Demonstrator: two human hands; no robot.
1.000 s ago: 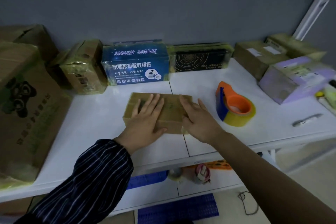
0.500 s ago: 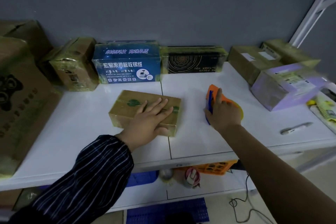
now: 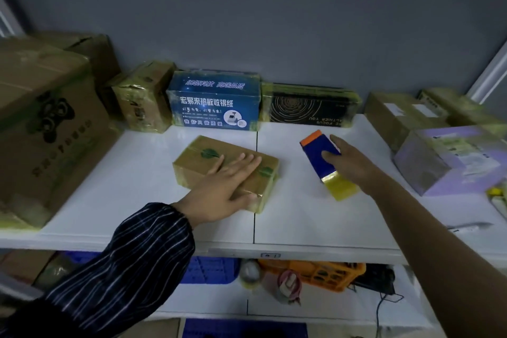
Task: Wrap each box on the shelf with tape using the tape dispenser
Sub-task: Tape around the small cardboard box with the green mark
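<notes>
Box in hand: small brown cardboard box (image 3: pixel 197 162) with green leaf marks lies at the middle of the white shelf board (image 3: pixel 131 189); glossy yellowish film shows along its near edge and right end.
Left hand: left hand (image 3: pixel 227 186) lies flat on the box top, fingers straight and spread, pinning it down.
Dispenser: blue-and-orange tape dispenser (image 3: pixel 315 148), carrying a roll of yellowish clear tape (image 3: pixel 341 188), sits right of the box and apart from it.
Right hand: right hand (image 3: pixel 354 164) grasps the dispenser, thumb on its blue face, fingers curled behind.
Done, by appearance: blue printed box (image 3: pixel 214 101), black box with a spiral pattern (image 3: pixel 310 107), large brown carton (image 3: pixel 46 123) and lilac box (image 3: pixel 450 159) all show the same taped sheen.
Left, by appearance: further passes on the middle box seem likely; no strip yet joins dispenser and box.
</notes>
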